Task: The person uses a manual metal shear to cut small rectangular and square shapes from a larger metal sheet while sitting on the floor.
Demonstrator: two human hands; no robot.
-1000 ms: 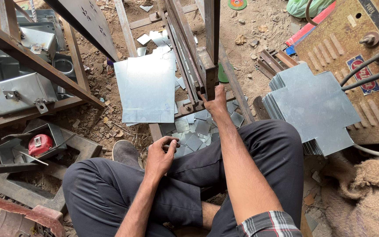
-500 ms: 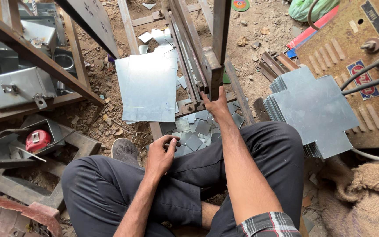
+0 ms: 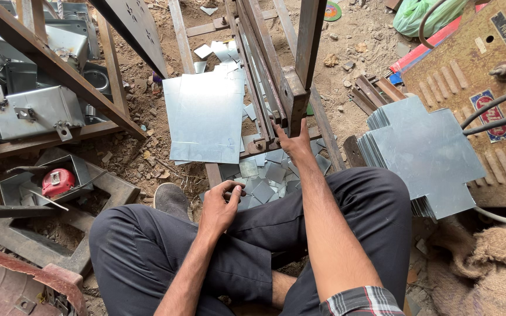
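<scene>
Scarcely shifted since earlier: right hand (image 3: 293, 142) grips rusty steel shear frame (image 3: 291, 96), left hand (image 3: 221, 208) fingers curled empty by small galvanized offcuts (image 3: 265, 175); risk: sharp edges cutting skin beside the blade.

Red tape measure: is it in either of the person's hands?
No. The red tape measure lies in a metal tray on the ground, apart from the left hand and right hand.
</scene>
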